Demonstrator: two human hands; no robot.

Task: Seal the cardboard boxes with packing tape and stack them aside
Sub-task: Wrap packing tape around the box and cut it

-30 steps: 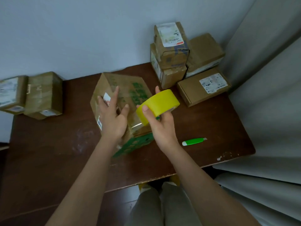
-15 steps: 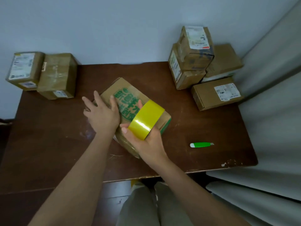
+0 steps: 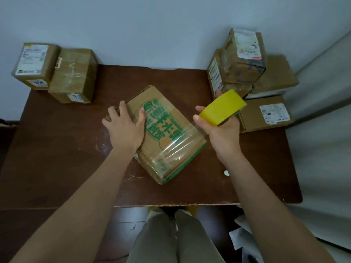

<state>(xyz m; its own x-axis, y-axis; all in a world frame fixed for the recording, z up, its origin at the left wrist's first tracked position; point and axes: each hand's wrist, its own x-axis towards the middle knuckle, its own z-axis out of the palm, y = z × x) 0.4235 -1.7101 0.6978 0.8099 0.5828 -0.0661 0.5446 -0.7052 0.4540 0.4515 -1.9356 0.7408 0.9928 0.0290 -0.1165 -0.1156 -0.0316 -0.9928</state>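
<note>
A cardboard box with green print [image 3: 167, 137] lies flat and diagonal in the middle of the brown table [image 3: 62, 149]. Clear tape shines across its near end. My left hand [image 3: 125, 128] rests on the box's far left part, fingers spread and pressing down. My right hand [image 3: 221, 128] holds a yellow tape roll [image 3: 222, 108] in the air just right of the box, thumb and fingers round the roll. No tape strip is visibly drawn out from the roll.
Two taped boxes [image 3: 57, 71] sit at the table's far left corner. A pile of several boxes [image 3: 245, 61] stands at the far right, with a flat labelled box [image 3: 266, 114] in front. My right forearm hides most of the green cutter [image 3: 226, 173]. A grey curtain hangs at right.
The box went from tilted on edge to lying flat. My right hand lifted the yellow roll off the box and moved it right. My left hand stayed pressed on the box.
</note>
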